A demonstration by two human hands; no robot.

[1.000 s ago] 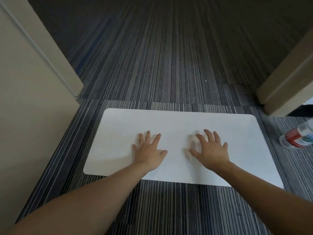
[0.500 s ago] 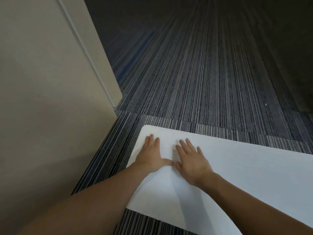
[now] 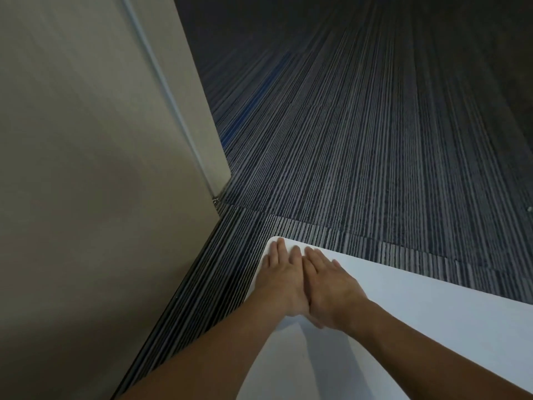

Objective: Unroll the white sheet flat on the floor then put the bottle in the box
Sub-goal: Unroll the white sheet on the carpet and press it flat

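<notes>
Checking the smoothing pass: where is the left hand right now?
In the head view the left hand lies flat on the white sheet at its far left corner, touching the right hand, near the beige wall.

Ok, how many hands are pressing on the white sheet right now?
2. The left hand lies flat by the white sheet's far left corner, and the right hand lies flat right beside it, their edges touching.

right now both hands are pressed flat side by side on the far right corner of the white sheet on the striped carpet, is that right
Not quite. In the head view the left hand and right hand lie flat side by side on the far left corner of the white sheet, near the beige wall, not the right. The sheet does lie on the striped carpet.
</notes>
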